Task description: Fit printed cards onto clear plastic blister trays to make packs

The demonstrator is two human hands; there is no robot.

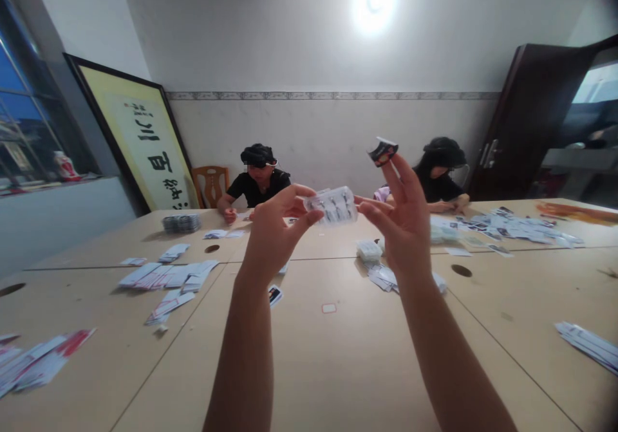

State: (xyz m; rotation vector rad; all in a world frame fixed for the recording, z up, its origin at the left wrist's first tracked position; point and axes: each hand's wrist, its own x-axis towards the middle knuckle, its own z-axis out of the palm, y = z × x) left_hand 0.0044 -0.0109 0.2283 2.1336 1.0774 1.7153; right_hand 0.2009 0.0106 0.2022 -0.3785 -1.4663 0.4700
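Note:
My left hand (282,226) grips the left end of a small clear plastic tray (338,205), thumb in front and fingers behind, raised above the table. Several small dark items show in the tray. My right hand (403,210) is at the tray's right end, with the thumb and a finger close to its edge. Between the raised fingers of that same hand is a small black and white card (383,151), held higher than the tray. Whether the right thumb touches the tray is hard to tell.
On the table (338,367) lie white cards (168,275) at left, a stack of packs (181,223) at back left, clear trays (369,250) and a card pile (521,226) at right. Two people sit opposite. A small red-edged label (329,308) lies mid-table.

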